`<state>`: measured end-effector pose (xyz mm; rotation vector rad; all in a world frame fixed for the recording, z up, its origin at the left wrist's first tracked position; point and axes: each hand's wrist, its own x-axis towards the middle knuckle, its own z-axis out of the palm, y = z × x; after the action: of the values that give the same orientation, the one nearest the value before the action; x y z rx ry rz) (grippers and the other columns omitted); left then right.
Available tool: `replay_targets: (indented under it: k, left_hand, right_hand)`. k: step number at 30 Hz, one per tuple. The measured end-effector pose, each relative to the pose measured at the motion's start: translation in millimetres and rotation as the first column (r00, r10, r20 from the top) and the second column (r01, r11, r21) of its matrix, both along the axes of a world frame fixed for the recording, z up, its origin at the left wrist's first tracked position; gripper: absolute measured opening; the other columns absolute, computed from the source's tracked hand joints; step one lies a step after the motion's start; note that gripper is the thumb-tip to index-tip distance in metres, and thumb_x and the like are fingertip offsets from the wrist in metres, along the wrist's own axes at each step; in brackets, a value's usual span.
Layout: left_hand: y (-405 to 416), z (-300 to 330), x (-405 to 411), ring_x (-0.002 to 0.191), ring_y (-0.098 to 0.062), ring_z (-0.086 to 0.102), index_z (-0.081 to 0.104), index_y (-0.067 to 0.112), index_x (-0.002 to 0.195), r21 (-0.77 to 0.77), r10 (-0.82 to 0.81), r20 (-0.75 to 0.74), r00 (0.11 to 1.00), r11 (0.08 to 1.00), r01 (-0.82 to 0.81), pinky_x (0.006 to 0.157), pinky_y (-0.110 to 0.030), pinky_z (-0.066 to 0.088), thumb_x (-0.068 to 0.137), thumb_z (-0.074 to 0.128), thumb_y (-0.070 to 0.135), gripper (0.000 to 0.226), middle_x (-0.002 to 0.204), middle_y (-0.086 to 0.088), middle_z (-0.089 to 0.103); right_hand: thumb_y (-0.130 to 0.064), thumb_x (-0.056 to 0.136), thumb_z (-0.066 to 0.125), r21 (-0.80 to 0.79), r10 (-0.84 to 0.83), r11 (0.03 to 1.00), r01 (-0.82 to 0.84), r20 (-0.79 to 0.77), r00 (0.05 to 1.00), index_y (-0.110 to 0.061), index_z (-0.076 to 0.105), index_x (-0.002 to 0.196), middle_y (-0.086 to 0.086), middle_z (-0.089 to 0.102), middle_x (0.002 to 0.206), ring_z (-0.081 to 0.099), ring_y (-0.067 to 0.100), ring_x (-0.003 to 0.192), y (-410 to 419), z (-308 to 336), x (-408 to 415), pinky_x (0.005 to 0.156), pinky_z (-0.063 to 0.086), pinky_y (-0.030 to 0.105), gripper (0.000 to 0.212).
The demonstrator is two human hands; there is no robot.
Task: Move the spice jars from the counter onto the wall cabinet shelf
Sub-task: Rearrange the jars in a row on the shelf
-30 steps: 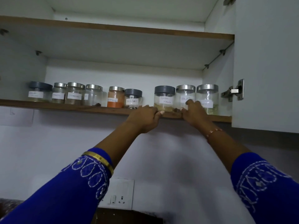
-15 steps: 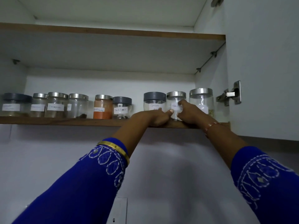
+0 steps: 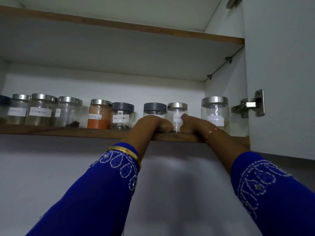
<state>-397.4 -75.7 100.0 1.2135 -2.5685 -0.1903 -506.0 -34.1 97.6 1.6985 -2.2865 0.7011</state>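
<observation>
A row of labelled glass spice jars stands on the wooden cabinet shelf. My left hand curls around the lower part of a grey-lidded jar, hiding its label. My right hand grips the base of a small steel-lidded jar whose label starts "Black", with the thumb on the label. The two hands nearly touch in front of that jar. A bigger steel-lidded jar stands just right of my right hand. Further left are a "Black Pepper" jar and an orange powder jar.
Several more steel-lidded jars fill the left of the shelf. The open cabinet door with its metal hinge stands at the right. An upper shelf runs overhead. White wall lies below the shelf.
The view has moved closer to the shelf. Both hands have slid further onto the shelf and lower around the two jars, which now sit deeper in the row.
</observation>
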Motion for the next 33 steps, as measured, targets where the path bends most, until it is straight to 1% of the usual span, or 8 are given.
replay_targets:
  k: [3, 6, 9, 14, 17, 23, 28, 33]
  left_hand:
    - [-15.1, 3.4, -3.5, 0.114, -0.030, 0.051, 0.046, 0.007, 0.130, -0.012, 0.087, 0.068, 0.994, 0.996, -0.086, 0.097, -0.037, 0.039, 0.097, 0.037, 0.023, 0.038, 0.133, -0.016, 0.049]
    - [-27.7, 6.4, -5.2, 0.088, -0.021, 0.055, 0.049, 0.010, 0.107, -0.004, 0.112, 0.101, 0.989, 0.994, -0.113, 0.087, -0.034, 0.041, 0.094, 0.038, 0.023, 0.021, 0.105, -0.011, 0.054]
    - [-36.0, 10.2, -7.4, 0.073, -0.013, 0.047, 0.045, 0.010, 0.104, 0.034, 0.119, 0.100, 0.988, 0.992, -0.123, 0.085, -0.031, 0.038, 0.097, 0.036, 0.025, 0.019, 0.083, -0.003, 0.048]
    - [-48.9, 9.6, -9.9, 0.095, -0.018, 0.049, 0.046, 0.012, 0.109, 0.014, 0.144, 0.157, 0.977, 0.989, -0.148, 0.087, -0.031, 0.038, 0.095, 0.038, 0.025, 0.020, 0.105, -0.006, 0.049]
    - [-53.0, 7.6, -8.1, 0.088, -0.016, 0.051, 0.049, 0.011, 0.111, 0.001, 0.146, 0.118, 0.982, 0.989, -0.147, 0.086, -0.031, 0.040, 0.094, 0.041, 0.028, 0.025, 0.102, -0.005, 0.051]
    - [-50.2, 2.3, -5.6, 0.102, -0.022, 0.054, 0.054, 0.012, 0.111, 0.003, 0.181, -0.055, 0.982, 0.983, -0.181, 0.095, -0.032, 0.042, 0.089, 0.049, 0.031, 0.029, 0.104, -0.007, 0.056]
    - [-33.3, -2.3, -2.9, 0.113, -0.029, 0.055, 0.054, 0.000, 0.118, -0.218, 0.142, -0.093, 0.985, 0.963, -0.159, 0.096, -0.033, 0.042, 0.093, 0.046, 0.021, 0.034, 0.124, -0.017, 0.057]
    - [-19.5, -4.9, 7.1, 0.110, -0.029, 0.056, 0.057, -0.004, 0.111, -0.264, 0.126, -0.194, 0.973, 0.949, -0.175, 0.091, -0.031, 0.044, 0.092, 0.050, 0.016, 0.029, 0.113, -0.018, 0.060]
  right_hand:
    - [-0.007, 0.095, 0.043, 0.024, -0.010, 1.000, 0.010, -0.027, 1.000, 0.001, 0.035, 0.136, 0.019, 0.045, 0.139, 0.046, 0.030, 0.126, -7.3, 0.8, 0.5, 0.099, 0.039, 0.031, 0.043]
    - [-0.009, 0.096, 0.041, 0.057, -0.021, 0.998, 0.024, -0.047, 0.999, 0.000, 0.032, 0.139, 0.018, 0.042, 0.142, 0.044, 0.030, 0.129, -19.0, 1.5, -0.4, 0.102, 0.037, 0.032, 0.044]
    - [-0.012, 0.097, 0.039, 0.116, -0.049, 0.992, 0.058, -0.075, 0.996, -0.003, 0.029, 0.143, 0.016, 0.036, 0.147, 0.040, 0.030, 0.132, -29.3, 3.5, -2.1, 0.105, 0.035, 0.033, 0.048]
    - [-0.014, 0.095, 0.042, 0.195, -0.084, 0.975, 0.106, -0.119, 0.989, -0.009, 0.027, 0.146, 0.013, 0.030, 0.151, 0.037, 0.030, 0.134, -42.0, 10.2, -2.7, 0.107, 0.035, 0.036, 0.053]
    - [-0.017, 0.092, 0.045, 0.195, -0.105, 0.973, 0.123, -0.098, 0.990, -0.014, 0.034, 0.144, 0.010, 0.035, 0.150, 0.038, 0.028, 0.135, -45.1, 8.7, -7.4, 0.108, 0.034, 0.036, 0.053]
    - [-0.009, 0.094, 0.041, 0.137, -0.054, 0.989, 0.063, -0.071, 0.996, 0.001, 0.043, 0.135, 0.018, 0.043, 0.142, 0.044, 0.031, 0.129, -39.0, -0.4, -9.7, 0.104, 0.036, 0.035, 0.042]
    - [-0.004, 0.093, 0.042, -0.003, -0.036, 0.999, 0.036, -0.053, 0.998, 0.006, 0.047, 0.129, 0.022, 0.050, 0.135, 0.049, 0.032, 0.124, -22.5, -2.9, -1.4, 0.097, 0.041, 0.033, 0.037]
    - [-0.015, 0.091, 0.044, -0.170, 0.008, 0.985, -0.013, -0.031, 0.999, 0.001, 0.061, 0.107, 0.019, 0.063, 0.117, 0.058, 0.032, 0.105, -0.9, -12.2, -6.6, 0.074, 0.038, 0.029, 0.029]
